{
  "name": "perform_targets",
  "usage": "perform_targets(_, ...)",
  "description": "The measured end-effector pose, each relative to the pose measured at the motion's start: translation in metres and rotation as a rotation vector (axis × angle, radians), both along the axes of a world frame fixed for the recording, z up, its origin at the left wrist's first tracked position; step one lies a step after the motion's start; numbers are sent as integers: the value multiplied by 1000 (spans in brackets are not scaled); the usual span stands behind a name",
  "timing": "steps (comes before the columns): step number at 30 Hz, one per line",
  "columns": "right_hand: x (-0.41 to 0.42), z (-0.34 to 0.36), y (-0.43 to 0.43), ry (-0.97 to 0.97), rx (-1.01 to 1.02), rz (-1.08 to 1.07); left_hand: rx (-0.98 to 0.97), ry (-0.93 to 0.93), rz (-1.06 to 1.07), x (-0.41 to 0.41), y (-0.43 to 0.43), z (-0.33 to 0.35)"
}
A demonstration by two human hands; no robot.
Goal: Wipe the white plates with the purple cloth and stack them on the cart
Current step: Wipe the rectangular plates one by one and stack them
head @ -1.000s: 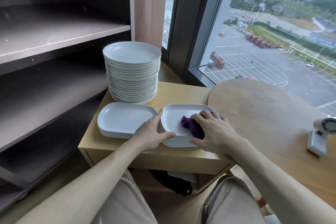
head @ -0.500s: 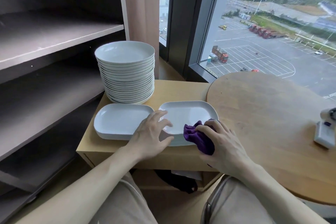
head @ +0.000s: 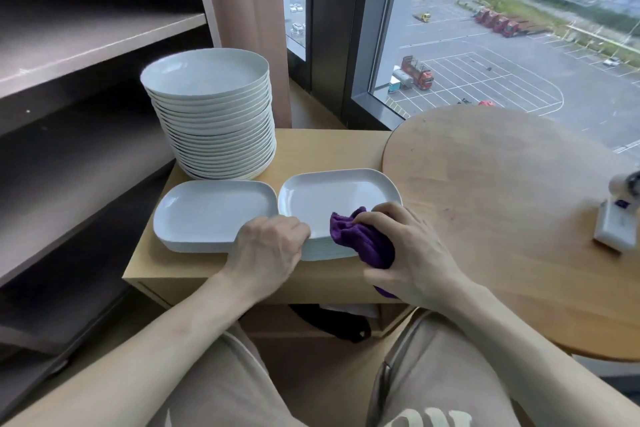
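At seven o'clock on the top plate (head: 332, 198), your left hand (head: 268, 246) grips the rim, probably to steady it; at five o'clock your right hand (head: 415, 253) clutches the purple cloth (head: 360, 241).

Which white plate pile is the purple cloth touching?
The right rectangular white plate pile; the purple cloth overlaps its near edge, clear of the left rectangular pile and tall round stack.
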State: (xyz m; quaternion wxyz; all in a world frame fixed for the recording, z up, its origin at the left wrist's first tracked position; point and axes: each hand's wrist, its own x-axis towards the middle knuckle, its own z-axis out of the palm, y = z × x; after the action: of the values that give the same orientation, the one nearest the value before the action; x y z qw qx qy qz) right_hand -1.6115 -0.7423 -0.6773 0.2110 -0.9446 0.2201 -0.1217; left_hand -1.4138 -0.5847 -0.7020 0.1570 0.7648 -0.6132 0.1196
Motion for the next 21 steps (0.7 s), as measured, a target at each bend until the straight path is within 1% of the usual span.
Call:
perform_targets(3,0,1,3,-29,7,-7,-36,-14,9,2,0,2)
perform_targets(7,2,2,10,-79,18,11,-85,31,66,14,3,11)
perform_targets(9,2,2,13,-96,14,10,-99,82,109,23,5,15)
perform_targets(12,3,0,13,-99,6,0,-107,211,219,41,9,18)
perform_targets(15,4,-2,11,-100,3,-3,-95,264,296,60,16,21)
perform_targets(17,5,-4,11,-91,0,5,-61,273,329,65,19,22)
perform_targets(21,7,-7,11,-93,-5,11,148,207,413,58,17,12)
